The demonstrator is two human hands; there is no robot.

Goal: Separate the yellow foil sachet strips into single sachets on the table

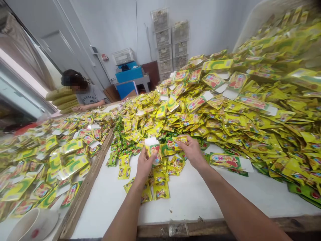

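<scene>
Yellow box (152, 148): upheld in the left hand (145, 164), over the worktop (198, 197), near the middle of the view; white flap up at its top end, red and green print on its face.
Left grip: grasping the box, thumb against the printed face.
Yellow packet (181, 141): in the right hand (194, 152), just beside the box and apart from it.
Right grip: grasping the packet between thumb and fingers at its right end.
Loose packets (161, 190): lying on the white worktop beneath and around the left hand, some overlapping.
Flat box (224, 161): on the worktop just beside the right forearm, white flap pointing right.
Packet heap (233, 117): piled high beyond the hands and to the right, several flapped boxes lying on top.
Wooden strip (90, 177): runs along the left of the bare worktop area.
Filled boxes or empties, left side: many boxes (72, 147) spread beyond the strip; contents cannot be told.
Cup (35, 222): white, at the near left corner.
Co-worker (89, 93): seated at the far left, forearm on the worktop edge, beside stacked sacks (61, 98).
Far wall: stacked crates (164, 40), contents unclear.
</scene>
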